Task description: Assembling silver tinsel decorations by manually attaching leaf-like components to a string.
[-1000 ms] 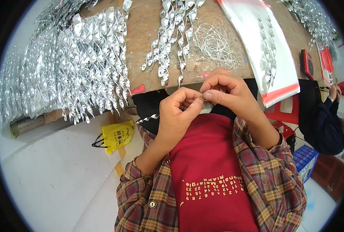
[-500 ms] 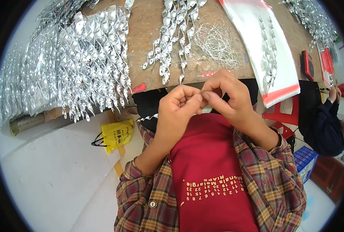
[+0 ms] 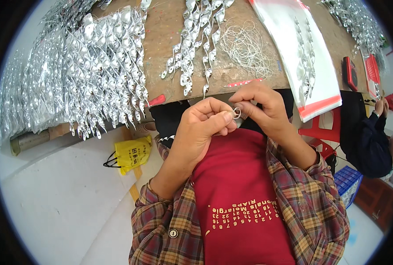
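Note:
In front of my chest, between my fingertips, is a small pale loop [image 3: 237, 113], ring-shaped and thin; whether it is cord or wire cannot be made out. My left hand [image 3: 205, 123] pinches it between thumb and forefinger, the other fingers curled. My right hand [image 3: 265, 110] has its thumb and forefinger closed at the loop's upper right side. Beyond the hands, on the brown table [image 3: 163, 48], lies a tangle of thin pale cord [image 3: 247, 48]. Twisted silver spiral strips [image 3: 190, 53] lie left of the tangle.
Many silver spirals [image 3: 108, 66] hang over the table's edge at left. Clear plastic sleeves [image 3: 289, 57] with red edges hold two spirals on top. A red device [image 3: 350, 74] lies farther right. Below are a yellow bag [image 3: 133, 154] and red stool [image 3: 324, 126]. Another person [image 3: 369, 145] sits right.
My hands have drawn slightly apart, and a small loop now shows between the fingertips. My left hand has turned a little, its fingers lower. The things on the table stay put.

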Demonstrator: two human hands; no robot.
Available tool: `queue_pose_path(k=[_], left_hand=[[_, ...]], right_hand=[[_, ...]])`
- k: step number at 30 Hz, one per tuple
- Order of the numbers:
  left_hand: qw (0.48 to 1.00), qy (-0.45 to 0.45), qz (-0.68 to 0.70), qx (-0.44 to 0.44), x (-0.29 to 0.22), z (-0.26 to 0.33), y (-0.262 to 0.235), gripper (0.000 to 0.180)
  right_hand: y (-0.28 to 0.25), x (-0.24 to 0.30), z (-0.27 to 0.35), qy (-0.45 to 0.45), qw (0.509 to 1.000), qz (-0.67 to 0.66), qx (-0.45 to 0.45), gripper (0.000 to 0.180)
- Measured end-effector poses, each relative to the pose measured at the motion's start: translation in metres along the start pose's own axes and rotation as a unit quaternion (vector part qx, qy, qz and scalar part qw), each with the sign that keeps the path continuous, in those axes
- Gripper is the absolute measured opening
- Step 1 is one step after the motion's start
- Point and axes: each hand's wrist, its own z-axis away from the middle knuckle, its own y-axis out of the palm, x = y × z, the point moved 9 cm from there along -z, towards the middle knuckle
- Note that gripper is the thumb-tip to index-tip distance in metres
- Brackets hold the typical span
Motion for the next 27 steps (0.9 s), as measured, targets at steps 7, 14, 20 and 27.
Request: queue_pose_path(k=[7,14,20,27], left_hand=[[0.997,0.059,-0.054,-0.017,-0.007,-0.001,-0.006,0.007],[0.988,0.076,-0.13,-0.031,-0.01,0.001,-0.002,0.008],[0.989,0.071,-0.116,-0.054,-0.013,0.005,-0.003,0.009],[0.991,0.05,-0.116,-0.053,-0.014,0.005,-0.006,0.01]], right_hand=[[0.001,0.018,0.001,-0.056,0.997,0.054,0.008,0.012],[-0.002,0.04,0.0,-0.136,0.975,0.176,-0.015,0.014],[-0.013,0.021,-0.001,-0.032,0.995,0.089,-0.024,0.007],[-0.013,0.005,-0.003,0.021,0.998,-0.061,0.0,0.013]])
